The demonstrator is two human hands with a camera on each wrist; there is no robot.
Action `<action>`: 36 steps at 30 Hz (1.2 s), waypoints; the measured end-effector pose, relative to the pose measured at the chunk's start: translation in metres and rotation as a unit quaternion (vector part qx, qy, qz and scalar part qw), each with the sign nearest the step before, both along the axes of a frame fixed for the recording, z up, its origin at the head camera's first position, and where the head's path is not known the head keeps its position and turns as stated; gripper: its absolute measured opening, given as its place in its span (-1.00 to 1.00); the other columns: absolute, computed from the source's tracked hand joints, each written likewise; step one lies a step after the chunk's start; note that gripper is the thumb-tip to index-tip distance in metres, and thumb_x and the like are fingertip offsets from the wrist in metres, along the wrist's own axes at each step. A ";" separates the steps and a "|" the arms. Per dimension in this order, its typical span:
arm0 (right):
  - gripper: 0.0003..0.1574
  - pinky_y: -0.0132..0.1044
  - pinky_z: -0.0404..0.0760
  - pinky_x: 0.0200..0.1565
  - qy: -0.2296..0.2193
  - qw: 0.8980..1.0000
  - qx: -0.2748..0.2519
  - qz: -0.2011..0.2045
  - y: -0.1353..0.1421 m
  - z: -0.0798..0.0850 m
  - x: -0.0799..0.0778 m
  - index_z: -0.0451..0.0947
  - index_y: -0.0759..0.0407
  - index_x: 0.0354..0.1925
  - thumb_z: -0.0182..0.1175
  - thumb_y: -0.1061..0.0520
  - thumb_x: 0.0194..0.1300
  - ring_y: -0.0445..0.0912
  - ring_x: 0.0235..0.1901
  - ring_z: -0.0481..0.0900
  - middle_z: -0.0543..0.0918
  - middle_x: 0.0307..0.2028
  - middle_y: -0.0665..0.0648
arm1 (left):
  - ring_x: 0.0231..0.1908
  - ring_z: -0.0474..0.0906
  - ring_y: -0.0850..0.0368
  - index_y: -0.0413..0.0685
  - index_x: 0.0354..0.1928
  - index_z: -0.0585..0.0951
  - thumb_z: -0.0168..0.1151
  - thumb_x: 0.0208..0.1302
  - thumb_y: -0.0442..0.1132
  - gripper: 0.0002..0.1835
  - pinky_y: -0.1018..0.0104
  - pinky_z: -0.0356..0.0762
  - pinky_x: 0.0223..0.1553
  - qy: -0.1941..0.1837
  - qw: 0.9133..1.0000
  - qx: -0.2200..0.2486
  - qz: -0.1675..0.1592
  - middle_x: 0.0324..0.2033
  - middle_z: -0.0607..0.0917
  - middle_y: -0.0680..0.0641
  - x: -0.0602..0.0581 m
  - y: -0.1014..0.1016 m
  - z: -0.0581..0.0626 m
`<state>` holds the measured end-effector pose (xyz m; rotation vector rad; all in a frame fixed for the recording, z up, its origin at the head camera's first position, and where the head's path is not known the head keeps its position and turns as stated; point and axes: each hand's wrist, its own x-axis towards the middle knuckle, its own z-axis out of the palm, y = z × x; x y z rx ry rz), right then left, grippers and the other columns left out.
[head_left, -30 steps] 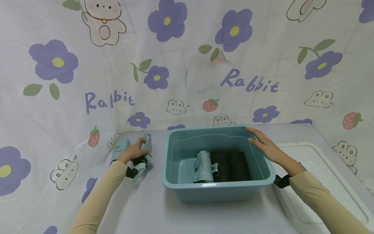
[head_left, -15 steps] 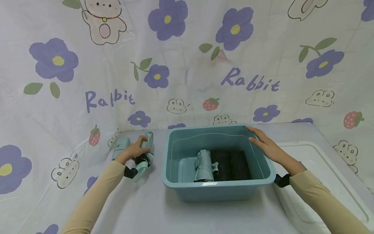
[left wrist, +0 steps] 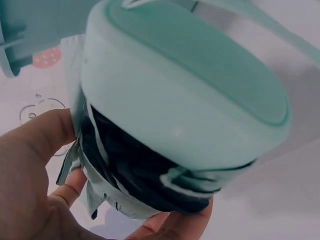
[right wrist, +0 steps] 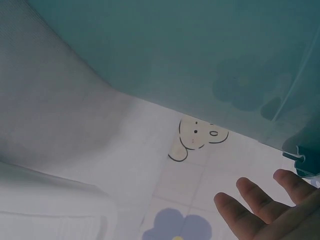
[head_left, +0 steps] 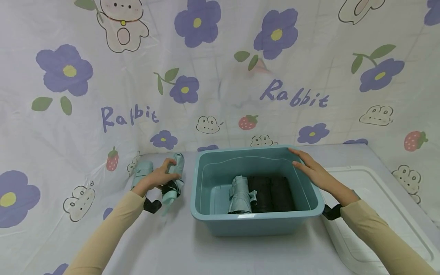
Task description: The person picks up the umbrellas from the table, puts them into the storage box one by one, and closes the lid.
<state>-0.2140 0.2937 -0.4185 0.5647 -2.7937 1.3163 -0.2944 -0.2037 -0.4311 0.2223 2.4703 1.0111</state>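
Since a half second ago, the pale blue umbrella (head_left: 178, 168) has shifted a little to the right, towards the bin (head_left: 261, 218), and my left grip (head_left: 159, 177) has travelled with it. I have that folded umbrella clasped between thumb and fingers, near the far left corner of the worktop (head_left: 240, 256); whether it is clear of the surface I cannot tell. Its mint handle (left wrist: 185, 100) points back towards the near edge, with a strap (left wrist: 272, 25) trailing from the end, and dark cloth (left wrist: 135, 160) shows between the handle and my fingers.

Just left of my grip, a second pale umbrella (head_left: 142, 170) lies by the worktop's left edge, partly hidden by my hand. My right grip (head_left: 313, 173) clasps nothing: its fingers are extended at the bin's right rim, close to the far right corner, where they were before. Inside the bin, a rolled pale bundle (head_left: 240, 194) lies near the middle, with two black bundles (head_left: 271, 194) side by side to its right. Along the worktop's right edge lies a white lid (head_left: 378, 214), partly under my right forearm in the head view
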 end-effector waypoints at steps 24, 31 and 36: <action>-0.37 0.29 -0.04 0.07 -0.004 1.000 0.007 -0.001 -0.001 0.002 0.000 -0.13 0.00 0.33 -0.23 -0.05 0.37 0.20 0.27 -0.13 -0.08 0.32 0.22 | -0.09 0.25 -0.09 0.28 0.09 -0.02 0.11 0.13 0.08 -0.39 0.09 0.46 -0.31 -0.030 0.997 0.055 -0.036 0.08 0.07 -0.27 0.014 0.013 0.035; -0.36 0.29 -0.05 0.07 -0.004 1.000 0.008 0.002 0.000 0.001 0.001 -0.14 -0.01 0.34 -0.24 -0.05 0.37 0.21 0.28 -0.14 -0.09 0.32 0.22 | -0.04 0.29 -0.13 0.31 0.09 -0.01 0.08 0.15 0.09 -0.42 0.07 0.46 -0.27 -0.028 0.997 0.059 -0.047 0.01 0.21 -0.27 0.022 0.020 0.053; -0.36 0.28 -0.03 0.08 -0.003 1.000 0.009 -0.007 0.000 0.001 0.000 -0.11 0.02 0.33 -0.25 -0.07 0.37 0.19 0.28 -0.12 -0.07 0.32 0.20 | 0.03 0.27 -0.14 0.28 0.09 -0.01 0.08 0.16 0.07 -0.42 0.04 0.45 -0.23 -0.029 0.995 0.071 -0.058 0.06 0.19 -0.27 0.025 0.024 0.065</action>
